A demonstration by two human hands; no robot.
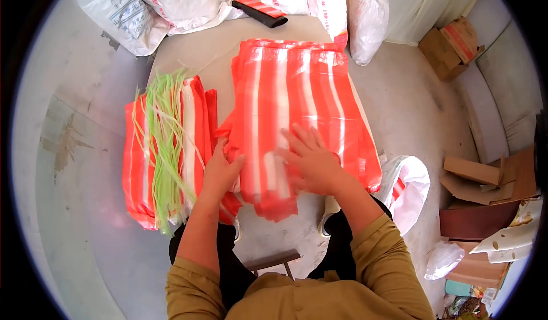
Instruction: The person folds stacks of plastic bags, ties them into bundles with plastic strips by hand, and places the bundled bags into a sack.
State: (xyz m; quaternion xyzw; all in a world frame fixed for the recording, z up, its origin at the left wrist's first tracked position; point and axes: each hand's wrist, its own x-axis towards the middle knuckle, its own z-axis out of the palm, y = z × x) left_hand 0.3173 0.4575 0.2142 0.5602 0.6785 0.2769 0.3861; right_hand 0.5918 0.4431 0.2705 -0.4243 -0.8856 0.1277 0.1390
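Observation:
A stack of red and white striped plastic bags (279, 91) lies flat on the table in front of me, its near edge overhanging the table. My right hand (314, 159) is over the lower part of this stack, fingers spread, partly smeared by motion. At the stack's left edge is my left hand (221, 168), its thumb and fingers apart and nothing visibly gripped. To its left lies a second, folded pile of striped bags (197, 120). A bundle of pale green plastic strips (162, 143) is draped over that pile.
White sacks (182, 0) line the table's far side, near a dark roll with striped plastic (260, 11). A white bag (408, 188) with striped plastic inside stands on the floor at right. Cardboard boxes (485, 177) sit farther right. A stool (273, 261) is below me.

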